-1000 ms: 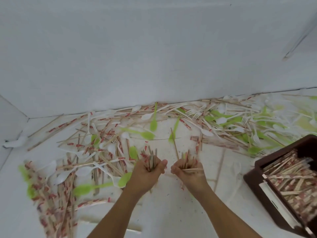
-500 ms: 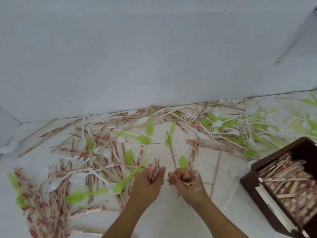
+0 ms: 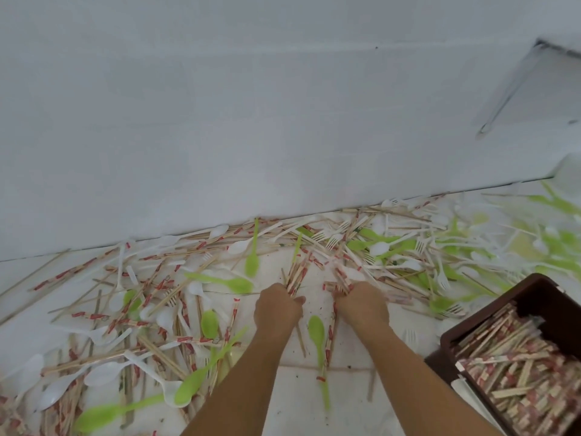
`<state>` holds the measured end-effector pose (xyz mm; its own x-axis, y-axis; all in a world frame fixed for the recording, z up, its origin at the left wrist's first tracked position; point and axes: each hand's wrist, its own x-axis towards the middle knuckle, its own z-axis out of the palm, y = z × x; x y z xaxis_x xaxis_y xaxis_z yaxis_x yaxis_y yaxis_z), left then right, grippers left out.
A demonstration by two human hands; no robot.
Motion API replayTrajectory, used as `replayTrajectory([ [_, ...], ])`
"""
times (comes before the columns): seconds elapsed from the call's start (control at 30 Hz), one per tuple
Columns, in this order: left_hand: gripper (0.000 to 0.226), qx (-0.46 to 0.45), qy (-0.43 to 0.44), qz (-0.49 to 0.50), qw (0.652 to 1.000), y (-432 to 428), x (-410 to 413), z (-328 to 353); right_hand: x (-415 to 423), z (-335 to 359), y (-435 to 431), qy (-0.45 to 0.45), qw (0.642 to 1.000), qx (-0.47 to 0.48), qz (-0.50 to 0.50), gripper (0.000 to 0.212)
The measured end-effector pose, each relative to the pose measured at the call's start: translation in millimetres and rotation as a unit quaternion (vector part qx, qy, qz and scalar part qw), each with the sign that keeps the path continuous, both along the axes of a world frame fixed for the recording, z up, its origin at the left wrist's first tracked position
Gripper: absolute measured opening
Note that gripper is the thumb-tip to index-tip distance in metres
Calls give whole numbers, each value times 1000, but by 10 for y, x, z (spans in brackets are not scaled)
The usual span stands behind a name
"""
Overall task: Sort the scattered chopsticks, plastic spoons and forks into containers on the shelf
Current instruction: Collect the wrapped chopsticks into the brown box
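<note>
Right now the fingers of your left hand (image 3: 276, 309) curl round a bundle of wrapped chopsticks (image 3: 297, 275), and those of your right hand (image 3: 364, 306) grip a second bundle (image 3: 341, 278). Between your forearms lies a green spoon (image 3: 316, 332). More chopsticks, spoons and forks litter the white surface (image 3: 352, 410) toward the wall (image 3: 283, 121); the brown container (image 3: 534, 297) of chopsticks sits at your right.

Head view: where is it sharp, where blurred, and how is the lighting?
Head view: sharp at centre, where the left hand and right hand grip chopsticks; green spoons at the far right smear into blur; light soft and even, shadows faint, no glare.
</note>
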<state>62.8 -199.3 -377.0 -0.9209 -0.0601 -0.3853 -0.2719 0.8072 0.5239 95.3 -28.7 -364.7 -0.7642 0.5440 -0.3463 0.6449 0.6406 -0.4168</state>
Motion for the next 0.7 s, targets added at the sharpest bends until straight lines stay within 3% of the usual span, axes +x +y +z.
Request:
replayTrajectory([
  [0.13, 20, -39, 26, -14, 999, 94, -41, -29, -115, -34, -63, -35, 996, 49, 62, 12],
  [0.27, 14, 4, 48, 9, 999, 21, -23, -15, -100, 5, -72, -31, 997, 18, 71, 22],
  [0.4, 28, 89, 73, 24, 993, -80, 22, 134, -61, 217, 27, 66, 988, -135, -23, 32],
  [0.47, 21, 155, 68, 33, 985, -106, 59, 231, -10, 351, 80, 103, 956, -256, -103, 28],
  [0.57, 10, 270, 12, 41, 962, -58, 53, 344, 92, 480, 202, 102, 916, -349, -170, 25],
  [0.7, 9, 193, -1, -63, 979, 212, -158, 325, 180, 516, 374, 73, 866, -440, -224, 17],
])
